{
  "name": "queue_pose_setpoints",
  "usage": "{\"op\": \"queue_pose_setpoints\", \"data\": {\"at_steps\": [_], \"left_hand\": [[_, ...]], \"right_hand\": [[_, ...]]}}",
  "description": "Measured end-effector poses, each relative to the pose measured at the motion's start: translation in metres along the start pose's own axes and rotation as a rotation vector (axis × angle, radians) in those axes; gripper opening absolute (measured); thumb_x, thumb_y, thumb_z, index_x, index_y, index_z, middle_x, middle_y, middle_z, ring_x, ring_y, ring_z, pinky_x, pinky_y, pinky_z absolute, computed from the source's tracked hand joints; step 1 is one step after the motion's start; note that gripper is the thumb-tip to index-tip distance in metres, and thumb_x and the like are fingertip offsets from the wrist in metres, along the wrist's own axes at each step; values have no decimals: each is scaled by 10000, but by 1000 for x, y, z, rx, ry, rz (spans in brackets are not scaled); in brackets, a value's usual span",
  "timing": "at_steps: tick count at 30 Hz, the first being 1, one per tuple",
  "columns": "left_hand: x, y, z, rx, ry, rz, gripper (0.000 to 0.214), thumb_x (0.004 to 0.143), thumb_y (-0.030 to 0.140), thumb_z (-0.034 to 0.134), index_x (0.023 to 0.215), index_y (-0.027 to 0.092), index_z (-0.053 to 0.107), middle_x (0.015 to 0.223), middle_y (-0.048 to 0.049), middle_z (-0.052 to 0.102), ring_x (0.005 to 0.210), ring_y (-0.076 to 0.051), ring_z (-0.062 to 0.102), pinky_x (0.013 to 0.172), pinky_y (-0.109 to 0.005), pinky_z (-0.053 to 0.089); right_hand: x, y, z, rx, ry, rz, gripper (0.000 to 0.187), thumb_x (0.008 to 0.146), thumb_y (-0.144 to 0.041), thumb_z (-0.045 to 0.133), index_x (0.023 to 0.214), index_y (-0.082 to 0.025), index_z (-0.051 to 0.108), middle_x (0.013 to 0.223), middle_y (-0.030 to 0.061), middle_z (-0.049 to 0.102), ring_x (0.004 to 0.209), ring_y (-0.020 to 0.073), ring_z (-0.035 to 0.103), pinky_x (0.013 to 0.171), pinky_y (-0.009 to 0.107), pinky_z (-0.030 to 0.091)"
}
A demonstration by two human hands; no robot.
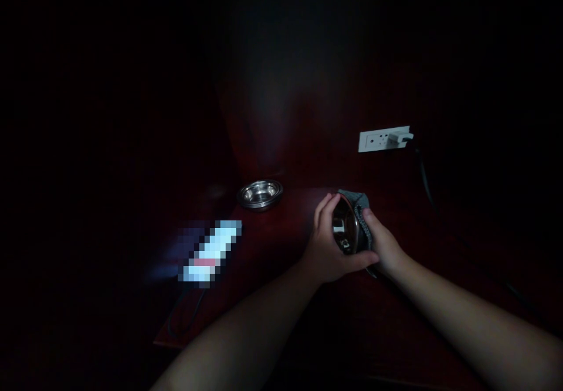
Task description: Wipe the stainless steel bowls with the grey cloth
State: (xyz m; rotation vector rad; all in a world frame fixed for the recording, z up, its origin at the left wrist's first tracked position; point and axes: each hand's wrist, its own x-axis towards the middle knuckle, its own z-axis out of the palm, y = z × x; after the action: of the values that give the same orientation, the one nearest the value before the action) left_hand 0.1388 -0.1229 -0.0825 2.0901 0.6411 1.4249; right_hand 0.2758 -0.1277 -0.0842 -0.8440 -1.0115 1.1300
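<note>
A shiny metal bowl (344, 227) is tilted on its side above the dark red table, its hollow facing left. My left hand (328, 241) grips its rim, fingers at the top and thumb along the bottom edge. Against the bowl's outer side lies a grey-blue cloth (355, 199). My right hand (382, 241) presses that cloth to the bowl from the right, thumb on top; its other fingers are hidden behind. Farther back on the left sits a small stack of metal bowls (260, 194).
A lit phone (213, 253), blurred into blocks, lies at the left with a thin cable (193, 318) near it. On the back wall a white socket (382, 139) holds a plug with a hanging cord (424, 180). The table's (264, 244) surroundings are very dark.
</note>
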Motion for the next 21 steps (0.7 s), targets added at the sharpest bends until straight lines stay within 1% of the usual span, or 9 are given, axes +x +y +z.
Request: {"op": "queue_pose_setpoints", "data": {"at_steps": [2, 5, 7, 9, 11, 14, 17, 19, 21], "left_hand": [[-1, -1, 1, -21, -3, -23, 1202, 501, 500, 873, 1486, 282, 220, 1564, -143, 167, 1449, -369, 210, 1173, -579, 240], [-5, -1, 3, -83, -13, -58, 1272, 472, 527, 879, 1499, 297, 164, 1581, -146, 122, 1451, -397, 183, 1159, -613, 241], [-6, 1, 4, -136, -21, -82, 1303, 461, 549, 876, 1505, 304, 136, 1582, -148, 132, 1450, -405, 186, 1149, -629, 246], [-6, 5, 4, -197, -34, -109, 1314, 457, 560, 874, 1507, 299, 128, 1574, -155, 178, 1442, -402, 218, 1142, -624, 264], [-6, 10, 5, -293, -47, -136, 1283, 495, 579, 853, 1508, 275, 127, 1553, -170, 247, 1421, -387, 285, 1132, -596, 301], [-4, 15, 8, -492, -13, -213, 1132, 641, 635, 746, 1501, 217, 141, 1496, -185, 373, 1364, -336, 406, 1124, -525, 342], [-1, 16, 12, -669, 105, -390, 953, 740, 667, 633, 1474, 216, 226, 1433, -154, 481, 1300, -296, 490, 1084, -475, 391], [2, 16, 13, -798, 186, -546, 851, 763, 723, 542, 1401, 187, 372, 1367, -144, 549, 1266, -302, 524, 1045, -462, 424], [5, 18, 13, -930, 208, -676, 826, 772, 784, 429, 1275, 135, 518, 1284, -152, 610, 1249, -319, 537, 1029, -458, 434]], "right_hand": [[-2, -3, 2, 13, 2, -8, 557, 774, -642, 621, 1191, -273, 630, 1260, 43, 680, 1243, 271, 579, 1091, 419, 433], [-5, -8, 6, 45, 19, 28, 577, 767, -677, 599, 1159, -255, 639, 1146, 60, 728, 1143, 287, 643, 1023, 437, 489], [-7, -10, 8, 36, 50, 37, 568, 783, -694, 562, 1117, -243, 651, 1102, 65, 739, 1102, 287, 661, 989, 432, 508], [-7, -10, 9, 13, 81, 29, 546, 806, -691, 530, 1088, -240, 649, 1115, 64, 729, 1104, 276, 654, 993, 416, 500], [-6, -8, 7, -17, 94, -14, 533, 833, -687, 490, 1116, -253, 616, 1150, 51, 709, 1133, 264, 633, 1015, 411, 477], [-4, -3, 3, -128, 74, -166, 511, 870, -677, 419, 1189, -297, 538, 1221, 20, 658, 1188, 245, 584, 1052, 415, 432], [-5, -2, -1, -281, 37, -267, 475, 898, -654, 376, 1207, -311, 490, 1266, 21, 606, 1190, 245, 555, 1059, 424, 406], [-7, -4, -2, -387, 1, -294, 474, 914, -624, 372, 1234, -287, 465, 1286, 49, 573, 1184, 257, 538, 1050, 435, 399], [-9, -7, -1, -504, -69, -323, 483, 929, -580, 382, 1285, -258, 431, 1308, 79, 541, 1192, 268, 519, 1044, 444, 391]]}}
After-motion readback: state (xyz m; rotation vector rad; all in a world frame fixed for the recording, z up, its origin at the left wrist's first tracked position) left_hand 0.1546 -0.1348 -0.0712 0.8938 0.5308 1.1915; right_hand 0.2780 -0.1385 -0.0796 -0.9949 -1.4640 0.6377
